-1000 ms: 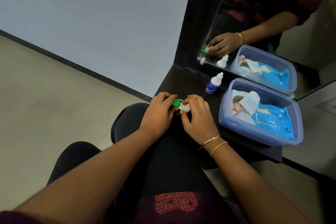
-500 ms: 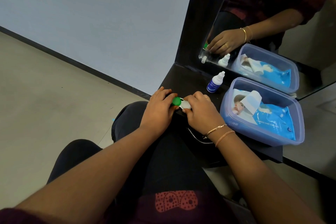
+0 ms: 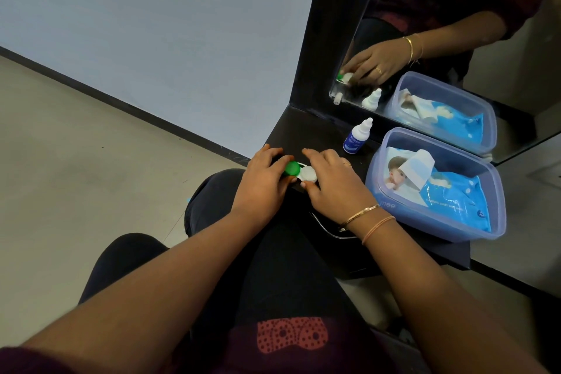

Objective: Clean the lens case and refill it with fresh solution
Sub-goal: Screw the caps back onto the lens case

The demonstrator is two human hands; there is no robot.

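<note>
A small lens case (image 3: 88,172) with one green cap and one white cap lies at the near left edge of the black shelf (image 3: 306,133). My left hand (image 3: 263,182) grips the green-capped end with thumb and fingers. My right hand (image 3: 335,184) holds the white-capped end, index finger stretched above it. A small white and blue solution bottle (image 3: 357,137) stands upright, capped, on the shelf behind my right hand.
A translucent blue plastic tub (image 3: 394,206) holding a blue pack of wipes sits to the right of my right hand. A mirror (image 3: 455,39) rises behind the shelf and reflects hand, bottle and tub. My knees are below the shelf; floor lies to the left.
Both hands stay on the lens case at the same spot. The fingers of my right hand have lifted off the white cap, which now shows more.
</note>
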